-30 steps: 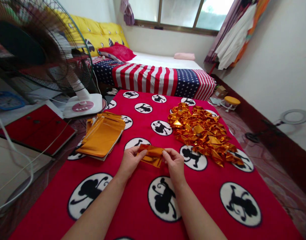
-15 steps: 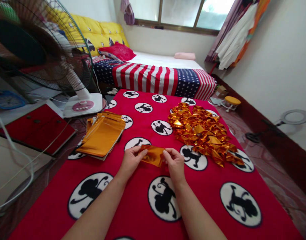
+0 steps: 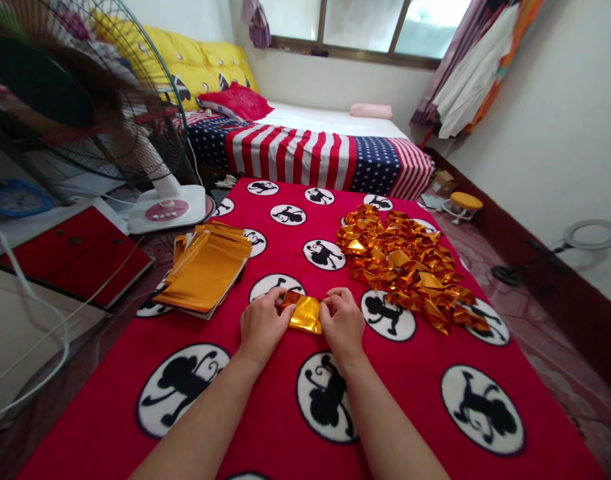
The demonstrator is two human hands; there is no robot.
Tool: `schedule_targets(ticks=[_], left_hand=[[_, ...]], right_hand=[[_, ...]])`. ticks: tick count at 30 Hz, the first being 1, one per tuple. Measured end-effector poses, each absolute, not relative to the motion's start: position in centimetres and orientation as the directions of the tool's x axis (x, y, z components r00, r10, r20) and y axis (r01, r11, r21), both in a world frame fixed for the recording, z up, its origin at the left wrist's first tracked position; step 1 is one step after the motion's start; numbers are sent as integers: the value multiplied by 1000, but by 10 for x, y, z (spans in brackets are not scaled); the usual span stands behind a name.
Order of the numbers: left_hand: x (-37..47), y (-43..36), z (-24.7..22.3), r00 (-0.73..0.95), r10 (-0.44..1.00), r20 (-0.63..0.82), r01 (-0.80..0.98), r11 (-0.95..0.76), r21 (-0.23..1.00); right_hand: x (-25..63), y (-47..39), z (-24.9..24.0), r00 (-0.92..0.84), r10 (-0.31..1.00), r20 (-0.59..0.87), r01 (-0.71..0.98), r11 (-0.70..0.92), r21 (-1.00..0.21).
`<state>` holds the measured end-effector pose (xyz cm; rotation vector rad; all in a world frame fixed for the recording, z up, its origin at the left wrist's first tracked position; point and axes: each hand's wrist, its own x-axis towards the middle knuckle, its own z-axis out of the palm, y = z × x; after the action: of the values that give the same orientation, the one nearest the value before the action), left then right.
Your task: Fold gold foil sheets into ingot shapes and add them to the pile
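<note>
A shiny gold foil sheet point(image 3: 306, 315) is held between my two hands, just above the red cloth with monkey prints point(image 3: 395, 393). My left hand point(image 3: 266, 323) pinches its left end and my right hand point(image 3: 343, 321) pinches its right end. Fingers cover both ends of the foil. To the left lies a stack of flat gold sheets point(image 3: 205, 270), slightly fanned. On the right, a pile of folded, crumpled-looking gold foil pieces point(image 3: 405, 260) spreads over the cloth.
A fan point(image 3: 168, 210) stands at the left beside a red panel point(image 3: 75, 253) and a white cable. Behind the table is a bed with a striped and starred cover point(image 3: 295, 157). A yellow stool point(image 3: 466, 201) and a ring-shaped stand point(image 3: 592, 235) are on the right.
My hands have come slightly closer together, with more of the foil's ends covered by the fingers. The foil's visible face is narrower and now shines bright yellow.
</note>
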<state>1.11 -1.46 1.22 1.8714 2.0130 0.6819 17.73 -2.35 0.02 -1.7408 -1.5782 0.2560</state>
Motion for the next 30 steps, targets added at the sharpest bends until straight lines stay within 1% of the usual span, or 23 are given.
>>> schedule_targets(ticks=[3,7,14,17,19,22,26,30], left_hand=[[14,-16,15,-97,990,105,872,34,488],[16,-17,15,-61,988,144,897,-9,441],[16,-17,12,0,981,195,908,-82,410],[16,-18,9,3,973,233,914,-97,394],[17,-18,9,-12,967,255,916,-92,389],[18,-20,10,-7,956,293,915,-112,388],[20,-22,13,77,935,346,904,-211,370],[19,-21,12,190,911,365,885,-320,339]], right_hand=[[175,-23,1,202,930,307,821,10,-570],[172,-23,3,180,942,283,869,-17,-495],[166,-26,7,142,958,251,929,-41,-369],[165,-26,7,128,960,250,942,-39,-333],[166,-26,7,128,961,245,944,-43,-327],[167,-26,7,137,962,236,933,-45,-356],[168,-26,7,184,948,261,900,-56,-432],[168,-26,5,144,959,243,903,-27,-429]])
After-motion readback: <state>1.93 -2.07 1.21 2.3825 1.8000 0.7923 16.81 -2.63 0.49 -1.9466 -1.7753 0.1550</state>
